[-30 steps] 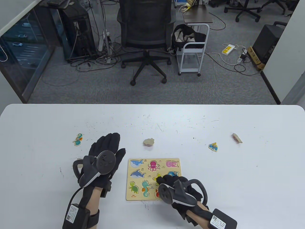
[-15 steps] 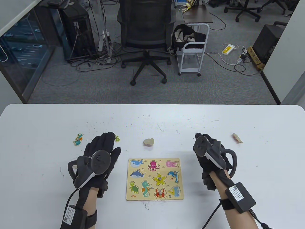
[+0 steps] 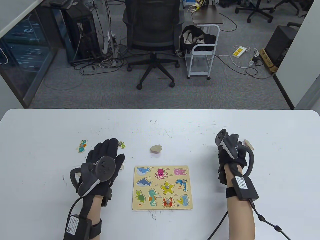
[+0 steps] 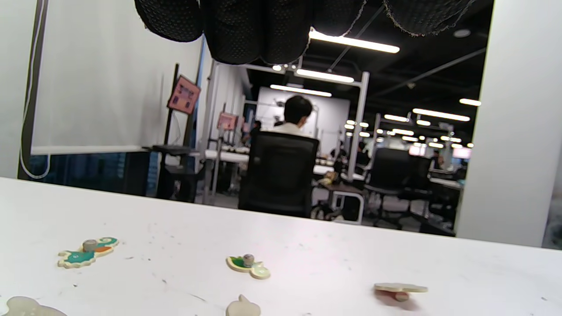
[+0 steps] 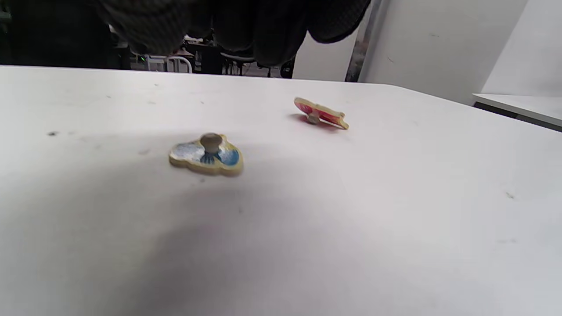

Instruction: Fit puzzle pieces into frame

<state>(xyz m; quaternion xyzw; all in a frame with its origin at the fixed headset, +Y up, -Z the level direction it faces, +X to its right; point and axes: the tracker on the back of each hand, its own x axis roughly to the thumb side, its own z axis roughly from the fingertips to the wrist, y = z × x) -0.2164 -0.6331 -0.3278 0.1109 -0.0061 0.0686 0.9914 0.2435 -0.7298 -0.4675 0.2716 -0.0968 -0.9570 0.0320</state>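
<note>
The white table carries the wooden puzzle frame near its front edge, and that frame serves as the landmark for everything else. Its starfish, dolphin, crab and fish slots hold pieces with pegs, while the other printed slots show no pegs. The left hand lies palm down just left of the frame, its fingers stretched out flat and gripping nothing. The right hand hangs over the table well to the right of the frame; its fingers curl in at the top of the right wrist view with nothing in them, above the blue fish piece. Beyond that, farther right of the frame, the red piece lies tilted on its peg, face down. Behind the frame sits a plain face-down piece. Left of the frame and farther back, the turtle piece lies just past the left fingertips, and the seahorse piece rests farther left again.
</note>
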